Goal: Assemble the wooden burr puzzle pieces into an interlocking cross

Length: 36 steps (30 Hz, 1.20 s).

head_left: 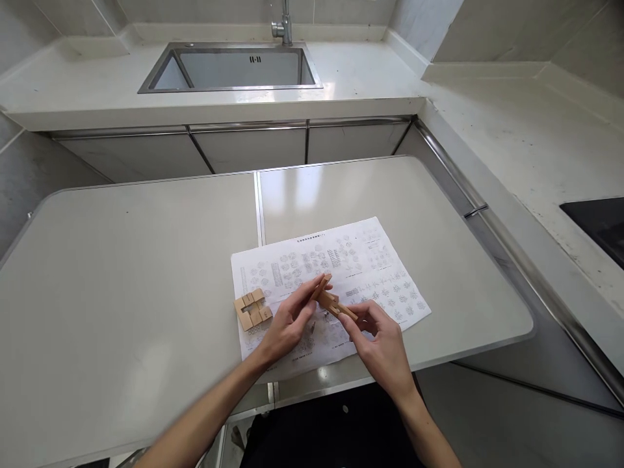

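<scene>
My left hand (291,320) and my right hand (379,339) meet over a printed instruction sheet (385,276) on a white table. Each hand pinches a notched wooden puzzle piece (334,303); the two pieces cross between my fingertips. The left hand's piece points up and to the right, while the right hand's piece runs left from its fingers. A small cluster of joined wooden puzzle pieces (252,309) lies on the sheet's left edge, just left of my left hand.
The white table (127,260) has a seam down its middle. Behind it runs a counter with a steel sink (229,68) and tap (283,23). A counter with a black hob (597,224) stands at the right.
</scene>
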Available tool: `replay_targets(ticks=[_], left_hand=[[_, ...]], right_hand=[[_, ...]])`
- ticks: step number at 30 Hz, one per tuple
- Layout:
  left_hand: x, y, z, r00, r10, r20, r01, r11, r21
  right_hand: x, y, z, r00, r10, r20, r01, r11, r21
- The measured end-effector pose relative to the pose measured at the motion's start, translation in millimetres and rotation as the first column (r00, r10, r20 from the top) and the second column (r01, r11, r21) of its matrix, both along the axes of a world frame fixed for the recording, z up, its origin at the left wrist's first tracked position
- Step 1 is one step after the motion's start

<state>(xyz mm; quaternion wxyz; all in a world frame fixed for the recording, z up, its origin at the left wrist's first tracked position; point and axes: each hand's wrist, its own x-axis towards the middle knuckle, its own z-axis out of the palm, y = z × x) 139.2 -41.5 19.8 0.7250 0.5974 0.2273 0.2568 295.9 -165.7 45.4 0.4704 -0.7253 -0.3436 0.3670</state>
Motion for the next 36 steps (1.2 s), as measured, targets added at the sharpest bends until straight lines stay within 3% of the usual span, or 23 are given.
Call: replay_targets(ticks=[3,7,19,28,36], left_hand=[[2.2,3.4,3.5,0.998,0.049,-0.039,-0.051,0.998,-0.040],[3.0,4.4,-0.4,1.000,0.028,0.002,-0.027,0.992,-0.125],[2.2,6.2,-9.0,0.998,0.035,0.047,-0.023,0.972,-0.234],[0.8,11.8,-3.7,0.998,-0.063,-0.003,0.061,0.981,-0.183],[0.7,12.2,-8.7,0.997,-0.066,0.027,0.070,0.966,-0.250]], right_hand=[[4.1,1.7,0.3,0.989,0.018,-0.147,-0.020,1.000,-0.013],[4.0,6.8,-0.6,0.965,0.043,-0.259,-0.043,0.999,0.004],[-4.6,12.7,-7.0,0.958,-0.005,-0.288,0.012,1.000,0.023],[4.6,10.4,-10.2,0.950,0.019,-0.310,-0.019,1.000,0.001],[3.4,9.8,-13.2,0.941,0.011,-0.338,-0.012,1.000,-0.003]])
